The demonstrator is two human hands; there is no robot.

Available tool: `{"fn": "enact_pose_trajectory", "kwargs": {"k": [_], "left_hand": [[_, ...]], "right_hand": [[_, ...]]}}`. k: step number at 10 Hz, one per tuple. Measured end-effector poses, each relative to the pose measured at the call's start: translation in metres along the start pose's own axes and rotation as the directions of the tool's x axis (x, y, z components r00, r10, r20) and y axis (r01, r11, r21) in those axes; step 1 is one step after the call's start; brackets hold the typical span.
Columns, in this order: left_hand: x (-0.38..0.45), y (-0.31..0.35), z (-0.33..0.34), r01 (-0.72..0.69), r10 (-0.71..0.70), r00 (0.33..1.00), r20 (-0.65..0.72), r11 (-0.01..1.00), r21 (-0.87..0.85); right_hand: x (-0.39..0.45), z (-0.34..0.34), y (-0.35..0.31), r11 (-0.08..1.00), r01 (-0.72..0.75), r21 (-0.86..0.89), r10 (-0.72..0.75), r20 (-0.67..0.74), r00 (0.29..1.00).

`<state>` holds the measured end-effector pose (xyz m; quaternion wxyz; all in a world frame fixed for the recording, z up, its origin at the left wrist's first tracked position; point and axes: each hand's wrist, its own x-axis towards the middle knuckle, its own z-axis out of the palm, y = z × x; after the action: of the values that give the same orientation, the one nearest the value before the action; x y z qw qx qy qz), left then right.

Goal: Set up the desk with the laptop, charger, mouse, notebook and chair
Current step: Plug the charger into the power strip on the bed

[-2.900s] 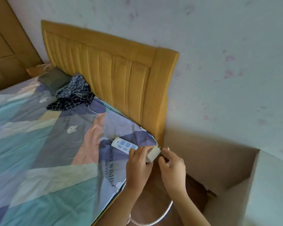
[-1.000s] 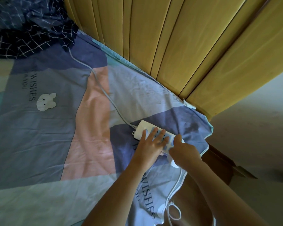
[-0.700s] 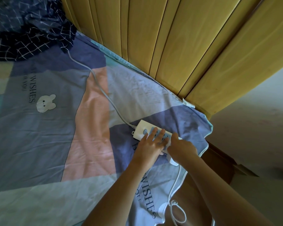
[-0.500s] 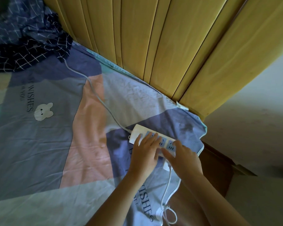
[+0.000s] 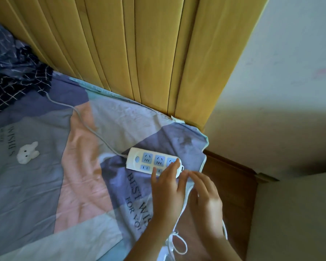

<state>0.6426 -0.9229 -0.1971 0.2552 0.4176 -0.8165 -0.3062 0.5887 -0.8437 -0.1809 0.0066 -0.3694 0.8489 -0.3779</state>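
Where both hands pressed on the power strip (image 5: 152,161) before, the left hand (image 5: 167,187) now lies flat with fingertips on its near end, the right hand (image 5: 205,196) has lifted off, fingers loose, beside the charger cable (image 5: 183,206) on the sheet (image 5: 45,185).

Soft daylight, fairly dim; wall (image 5: 271,147) in shadow low right, headboard (image 5: 149,53) lines bowed by the wide lens, fingers slightly blurred

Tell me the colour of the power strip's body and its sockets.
The power strip has a white body with light blue sockets, clearest in the head view.
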Motion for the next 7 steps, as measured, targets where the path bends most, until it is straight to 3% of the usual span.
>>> {"fn": "enact_pose_trajectory", "kwargs": {"k": [1,2,3,4,5,6,7], "left_hand": [[-0.007,0.026,0.001,0.08,-0.075,0.997,0.035,0.98,-0.18],[-0.01,0.054,0.002,0.311,-0.207,0.936,0.287,0.867,-0.389],[-0.012,0.085,0.009,0.451,-0.214,0.869,0.446,0.712,-0.538],[-0.014,0.112,0.019,0.476,-0.174,0.856,0.486,0.631,-0.613],[-0.019,0.158,0.022,0.302,-0.032,0.902,0.431,0.762,-0.573],[-0.03,0.196,0.031,0.173,0.077,0.918,0.389,0.804,-0.568],[-0.048,0.236,0.049,-0.15,0.311,0.916,0.252,0.85,-0.504]], "right_hand": [[-0.003,-0.018,0.008,1.0,0.024,-0.015,-0.024,-0.02,1.0],[-0.005,-0.04,0.013,0.998,0.055,-0.029,-0.056,-0.032,0.998],[-0.004,-0.064,0.019,0.995,0.08,-0.063,-0.083,-0.048,0.995],[-0.004,-0.094,0.031,0.993,0.089,-0.081,-0.094,-0.058,0.994],[-0.004,-0.131,0.044,0.985,0.093,-0.143,-0.102,-0.058,0.993],[-0.01,-0.178,0.054,0.965,0.079,-0.249,-0.113,-0.126,0.986],[-0.022,-0.235,0.068,0.917,0.035,-0.398,-0.111,-0.169,0.979]]}}
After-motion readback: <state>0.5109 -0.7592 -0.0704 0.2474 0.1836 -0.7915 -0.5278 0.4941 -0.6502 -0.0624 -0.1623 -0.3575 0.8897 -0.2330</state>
